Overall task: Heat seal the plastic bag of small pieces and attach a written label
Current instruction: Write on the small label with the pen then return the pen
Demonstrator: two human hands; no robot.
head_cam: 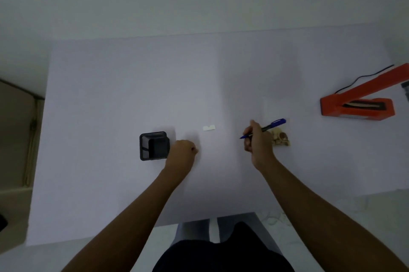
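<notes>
My right hand (pixel 257 139) grips a blue pen (pixel 269 127), tip pointing left, a little above the white table (pixel 110 94). Just right of that hand lies the clear plastic bag of small tan pieces (pixel 281 136), partly hidden by my fingers. A small white label (pixel 209 127) lies flat on the table between my hands. My left hand (pixel 182 152) hovers with its fingers curled, holding nothing that I can see, beside a black mesh pen holder (pixel 154 145). The orange heat sealer (pixel 358 103) stands at the far right with its arm raised.
A black cable (pixel 363 78) runs from the sealer toward the table's right edge. A beige cabinet (pixel 15 139) stands to the left of the table. My legs show below the table's near edge.
</notes>
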